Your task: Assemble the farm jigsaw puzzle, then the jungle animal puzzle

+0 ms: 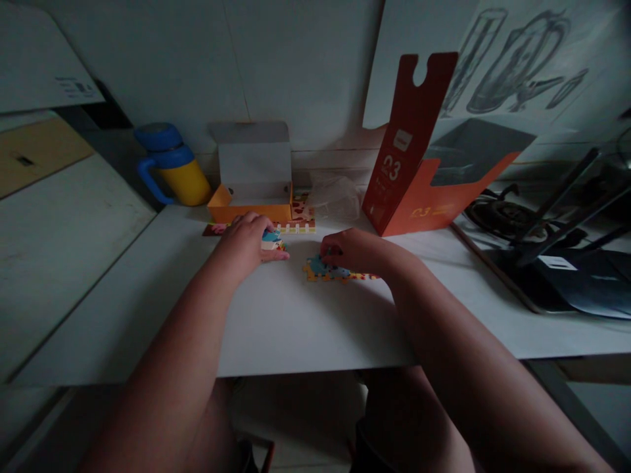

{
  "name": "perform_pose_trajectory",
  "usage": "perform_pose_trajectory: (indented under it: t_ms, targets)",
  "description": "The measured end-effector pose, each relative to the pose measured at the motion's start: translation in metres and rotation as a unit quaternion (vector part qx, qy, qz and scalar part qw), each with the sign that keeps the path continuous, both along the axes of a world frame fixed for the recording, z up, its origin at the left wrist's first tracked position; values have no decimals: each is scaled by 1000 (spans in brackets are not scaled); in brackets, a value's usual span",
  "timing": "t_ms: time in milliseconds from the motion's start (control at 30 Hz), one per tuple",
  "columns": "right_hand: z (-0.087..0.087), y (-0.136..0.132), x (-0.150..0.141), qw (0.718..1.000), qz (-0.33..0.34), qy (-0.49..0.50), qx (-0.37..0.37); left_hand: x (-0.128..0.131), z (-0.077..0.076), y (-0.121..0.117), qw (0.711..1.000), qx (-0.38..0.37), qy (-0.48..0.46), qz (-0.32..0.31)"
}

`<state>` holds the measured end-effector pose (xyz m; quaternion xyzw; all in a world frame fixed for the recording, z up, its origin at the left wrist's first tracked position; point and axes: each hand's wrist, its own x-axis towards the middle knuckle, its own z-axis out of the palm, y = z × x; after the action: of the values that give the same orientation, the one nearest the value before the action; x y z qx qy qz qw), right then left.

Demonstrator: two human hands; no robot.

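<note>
My left hand (246,242) rests on the white table (296,322), fingers curled over a small stack of colourful jigsaw pieces (273,239). To its right, my right hand (352,251) lies with fingers bent on a joined patch of jigsaw pieces (320,269), blue and orange, flat on the table. Beyond both hands lies a row of assembled puzzle (296,226) with a white fence pattern. An open orange box (251,190) with a white lid stands just behind it.
A yellow mug with a blue lid (172,167) stands at the back left. A tall orange carton (419,151) leans at the back right, with crumpled clear plastic (338,194) beside it. A gas hob (542,230) lies at the right.
</note>
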<state>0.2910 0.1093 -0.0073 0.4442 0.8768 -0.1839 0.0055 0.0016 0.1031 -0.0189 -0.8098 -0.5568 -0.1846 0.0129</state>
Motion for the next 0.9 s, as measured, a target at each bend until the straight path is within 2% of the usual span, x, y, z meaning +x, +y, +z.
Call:
perform_pose_trajectory:
  t_ms: [433,733,900]
  targets:
    - [2,-2,-2,999,-1,-20,27,4,-4,0,999,5,-42,26]
    - [1,-1,-2,1000,-7,-12,5,3,-6,2,999,-5,-35,18]
    - [1,-1,-3,1000,-6,-16,10,7,1,-1,998,30,-41,33]
